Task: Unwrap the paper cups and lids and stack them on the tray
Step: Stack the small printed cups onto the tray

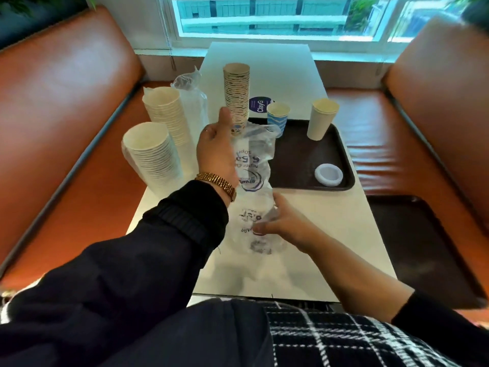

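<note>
My left hand (215,152) grips the lower end of a tall stack of printed paper cups (236,94), held upright over the table. A clear plastic wrapper (255,186) with blue print hangs down from the stack. My right hand (281,221) pinches the wrapper's lower part. On the dark brown tray (296,165) stand a blue-striped cup (277,119) and a cream cup stack (321,119), with a white lid (328,175) lying near the front right corner.
Two stacks of white cups (153,152) (169,112) in wrap stand at the table's left edge, with a wrapped sleeve of clear lids (191,102) behind them. A round blue sticker (259,104) lies on the white table (317,234). Orange benches flank both sides; a second tray (423,247) lies on the right bench.
</note>
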Motion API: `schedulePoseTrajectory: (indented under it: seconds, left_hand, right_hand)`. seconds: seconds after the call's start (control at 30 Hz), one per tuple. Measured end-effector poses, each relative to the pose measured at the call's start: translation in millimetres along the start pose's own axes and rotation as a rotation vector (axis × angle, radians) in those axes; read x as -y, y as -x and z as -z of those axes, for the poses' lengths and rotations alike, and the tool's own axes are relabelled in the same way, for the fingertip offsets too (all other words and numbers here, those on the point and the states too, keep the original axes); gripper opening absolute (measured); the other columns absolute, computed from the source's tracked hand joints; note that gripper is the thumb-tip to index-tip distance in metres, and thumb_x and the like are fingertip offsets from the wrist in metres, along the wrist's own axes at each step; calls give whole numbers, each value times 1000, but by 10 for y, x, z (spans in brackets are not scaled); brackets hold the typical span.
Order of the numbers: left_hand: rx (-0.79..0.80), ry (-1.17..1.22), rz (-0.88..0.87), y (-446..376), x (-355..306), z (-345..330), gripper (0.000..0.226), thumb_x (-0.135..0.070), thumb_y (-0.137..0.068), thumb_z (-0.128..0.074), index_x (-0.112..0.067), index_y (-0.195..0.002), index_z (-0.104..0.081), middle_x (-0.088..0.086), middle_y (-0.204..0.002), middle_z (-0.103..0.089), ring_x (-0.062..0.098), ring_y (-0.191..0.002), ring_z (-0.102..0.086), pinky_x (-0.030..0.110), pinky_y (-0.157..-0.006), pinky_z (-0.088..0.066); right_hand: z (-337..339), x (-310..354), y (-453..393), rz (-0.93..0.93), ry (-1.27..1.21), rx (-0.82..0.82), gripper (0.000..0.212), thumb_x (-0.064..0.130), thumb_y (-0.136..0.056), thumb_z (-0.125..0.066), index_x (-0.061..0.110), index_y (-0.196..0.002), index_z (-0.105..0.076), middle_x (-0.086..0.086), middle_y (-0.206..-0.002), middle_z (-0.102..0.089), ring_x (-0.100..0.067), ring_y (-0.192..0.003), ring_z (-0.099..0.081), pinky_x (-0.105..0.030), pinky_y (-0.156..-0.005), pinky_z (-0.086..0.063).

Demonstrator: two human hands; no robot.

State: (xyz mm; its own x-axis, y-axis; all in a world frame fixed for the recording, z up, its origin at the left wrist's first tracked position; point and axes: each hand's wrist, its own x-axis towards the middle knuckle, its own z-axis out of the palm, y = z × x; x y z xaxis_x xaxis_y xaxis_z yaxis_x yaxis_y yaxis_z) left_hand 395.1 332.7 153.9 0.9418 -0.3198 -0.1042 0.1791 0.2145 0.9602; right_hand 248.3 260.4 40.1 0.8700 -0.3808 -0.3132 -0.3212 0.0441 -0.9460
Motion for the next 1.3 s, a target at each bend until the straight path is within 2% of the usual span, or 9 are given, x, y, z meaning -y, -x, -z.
schedulePoseTrajectory:
  seconds: [0.1, 0.23, 0.47, 0.6, 0.73, 0.9, 1.03, 1.17, 1.3]
  left_hand:
    - [277, -265, -129, 69, 51, 181, 26, -50, -89, -62, -25, -81, -63, -1, -86, -68, 6, -85, -65, 31, -80, -50]
    - [587, -693, -258, 182, 273, 509, 13, -31, -87, -70, -32, -79, -60, -14, -87, -58, -14, -72, -55, 7, -68, -41]
    - [213, -794, -184, 18, 740, 858, 45, -39, -91, -62, -8, -62, -49, 8, -62, -52, 20, -63, -48, 35, -64, -40]
    - [121, -687, -11, -105, 942, 1046, 42, -44, -87, -64, -10, -64, -56, 12, -65, -58, 29, -69, -57, 41, -72, -50]
    - [115, -771, 102, -22, 1146, 1082, 46, -48, -93, -57, -9, -68, -57, 7, -60, -54, 22, -61, -52, 29, -61, -41]
    - [75, -926, 76, 122, 1241, 1005, 50, -50, -98, -45, -8, -74, -57, 8, -70, -56, 26, -75, -52, 29, -73, -33]
    - [-5, -984, 56, 127, 1264, 1019, 56, -53, -99, -39, -4, -80, -57, 11, -75, -56, 31, -82, -54, 31, -74, -33]
    - [-46, -1008, 37, 201, 1243, 993, 58, -54, -100, -37, -3, -85, -59, 12, -81, -54, 27, -81, -49, 31, -75, -33]
    - [-62, -999, 46, 268, 1299, 1037, 60, -57, -99, -35, -4, -83, -61, 16, -82, -61, 31, -82, -56, 35, -76, -39]
  right_hand:
    - [152, 26, 88, 11, 11, -34, 57, 6, -65, -80, 15, -118, -60, -18, -100, -72, -29, -88, -70, -53, -92, -54]
    - [492, 197, 200, -12, 109, 69, 40, -17, -78, -64, 21, -84, -77, 0, -73, -72, -9, -68, -67, -29, -70, -53]
    - [1223, 168, 107, -470, 396, 148, 21, 15, -85, -73, 15, -105, -70, -11, -86, -64, -20, -64, -55, -24, -48, -42]
    - [1721, -131, 181, -607, 325, -119, 18, 10, -92, -58, 7, -106, -69, -10, -70, -51, -12, -49, -31, -20, -44, -21]
    - [1839, -302, 210, -537, 164, -593, 29, 36, -91, -68, 9, -98, -62, -7, -65, -49, -16, -50, -41, -27, -47, -33]
    - [1469, -320, 238, -134, 156, -917, 46, 53, -89, -62, 14, -114, -58, -6, -106, -56, -18, -87, -58, -35, -78, -49]
    - [986, -385, 466, 217, 641, -814, 58, 65, -84, -57, 26, -126, -57, 0, -130, -46, -22, -124, -44, -43, -105, -35]
    - [1013, -544, 431, 110, 928, -670, 54, 53, -86, -67, 29, -133, -56, -7, -155, -31, -30, -142, -27, -49, -114, -21]
    - [1197, -554, 443, -219, 597, -915, 80, 66, -79, -62, 20, -142, -43, -13, -144, -39, -35, -131, -42, -56, -106, -38]
